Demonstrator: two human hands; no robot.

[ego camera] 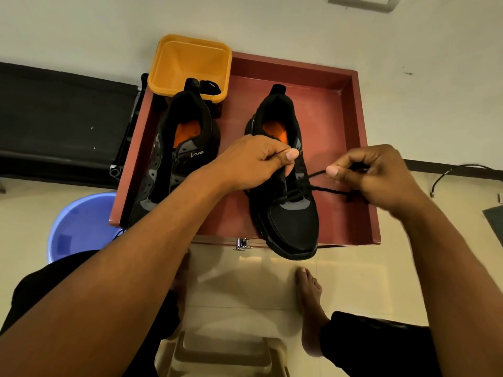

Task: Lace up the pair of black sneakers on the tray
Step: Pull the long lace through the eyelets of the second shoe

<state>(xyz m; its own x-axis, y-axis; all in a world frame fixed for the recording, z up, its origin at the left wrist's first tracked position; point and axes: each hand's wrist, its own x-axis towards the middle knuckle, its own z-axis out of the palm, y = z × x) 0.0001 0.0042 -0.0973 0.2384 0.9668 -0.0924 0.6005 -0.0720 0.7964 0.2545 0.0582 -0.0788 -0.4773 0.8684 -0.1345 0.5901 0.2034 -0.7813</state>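
Your left hand (253, 164) grips the black mesh sneaker (292, 224) at 4 o'clock on the red rectangular tray (351, 131). Your right hand (381, 175) pinches its black cord lace (330, 190), stretched toward 3 o'clock.

Red tray (334, 118), black sneakers (292, 221), yellow tub (187, 63)

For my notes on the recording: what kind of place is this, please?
Probably a room in a home: pale tiled floor, a blue plastic bucket and the person's bare foot.
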